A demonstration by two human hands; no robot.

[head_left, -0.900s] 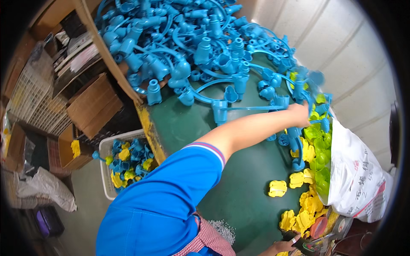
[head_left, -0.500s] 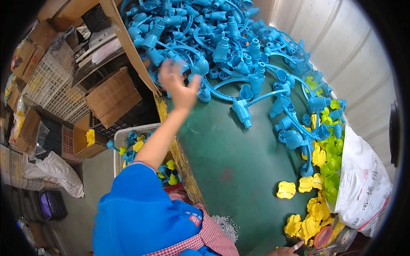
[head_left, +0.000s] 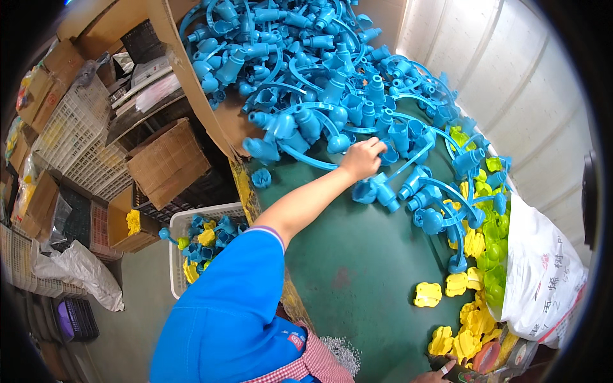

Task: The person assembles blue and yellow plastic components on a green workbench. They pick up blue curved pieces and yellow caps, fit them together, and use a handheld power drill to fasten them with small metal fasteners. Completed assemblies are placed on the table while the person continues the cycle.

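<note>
My left hand (head_left: 363,159) reaches across the green table (head_left: 345,249) to the front of a big heap of blue plastic parts (head_left: 300,57). Its fingers are curled closed on a blue plastic part (head_left: 386,153) with cup-shaped ends and a curved arm; the fingertips are partly hidden. Low at the right edge of the table, my right hand (head_left: 435,375) shows only in part, with a ring on one finger. It is beside several yellow plastic pieces (head_left: 469,332), and its grip is cut off by the frame.
Yellow-green plastic cups (head_left: 495,255) spill from a white sack (head_left: 543,274) at the right. A white basket (head_left: 182,223) of mixed parts stands left of the table. Cardboard (head_left: 198,83) borders the heap. White granules (head_left: 341,354) lie near the front edge.
My left hand has moved right and nearer from the left side of the heap. Blue parts at the heap's left front have shifted, and one small piece now lies apart there.
</note>
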